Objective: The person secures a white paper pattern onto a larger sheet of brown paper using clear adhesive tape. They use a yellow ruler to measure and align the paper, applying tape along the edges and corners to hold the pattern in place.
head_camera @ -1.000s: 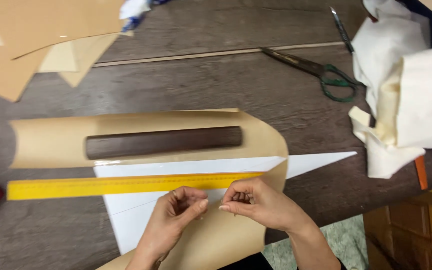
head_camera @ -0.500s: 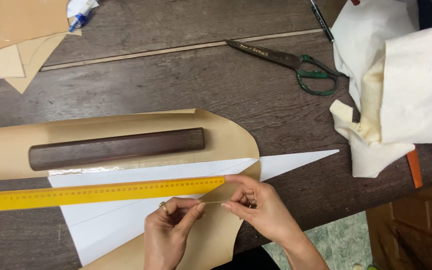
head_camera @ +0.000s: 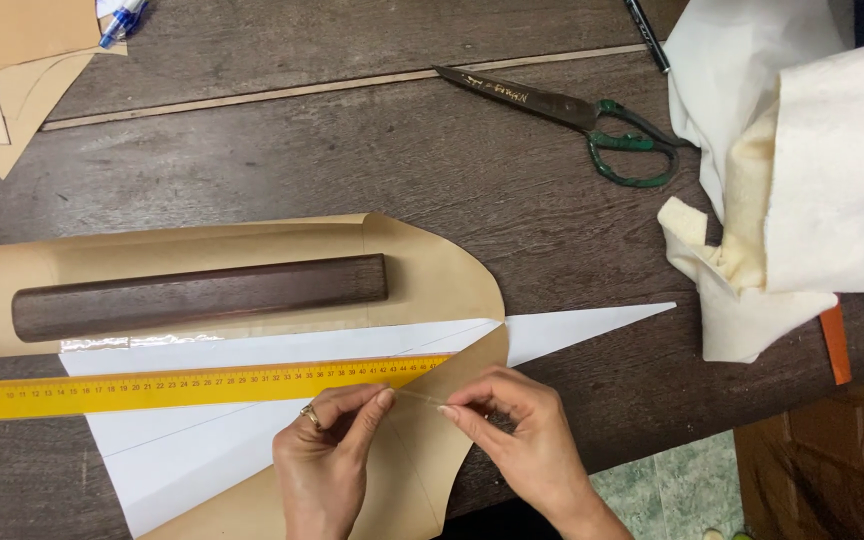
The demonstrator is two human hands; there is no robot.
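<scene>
Two hands (head_camera: 422, 440), one ruler (head_camera: 192, 385)

A yellow ruler (head_camera: 192, 385) is crossing white paper (head_camera: 252, 440) and tan pattern paper (head_camera: 432, 270); green-handled scissors (head_camera: 572, 110) are lying at one o'clock.

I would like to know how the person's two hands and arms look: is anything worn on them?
Both hands are bare, without gloves. The left hand wears a ring with a raised top on one finger. The right hand shows no ring or watch. The fingernails on both look trimmed and unpainted or pale. No sleeves reach the wrists; the visible forearms are uncovered.
</scene>
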